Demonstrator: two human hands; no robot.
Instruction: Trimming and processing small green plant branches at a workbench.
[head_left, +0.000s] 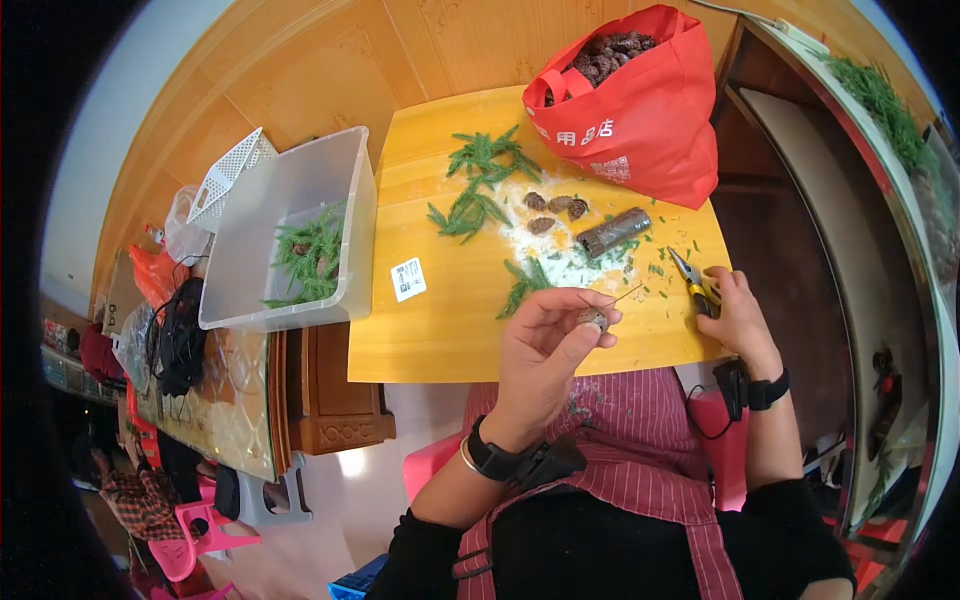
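Note:
My left hand (545, 345) is raised over the near edge of the yellow table (440, 330) and pinches a small brown pine cone (593, 319) with a thin wire (625, 293) sticking out of it. At the table's right edge, my right hand (738, 318) grips yellow-handled pliers (695, 283), jaws pointing away from me. Three loose pine cones (555, 210) lie on a patch of white powder in the middle, beside a dark spool of wire (612, 232). Green sprigs (480, 180) are scattered around them.
A red bag (640, 120) full of pine cones stands at the far right of the table. A clear plastic bin (290, 230) holding green sprigs sits to the left, with a white basket (232, 170) behind it. A dark wooden shelf (800, 200) runs along the right.

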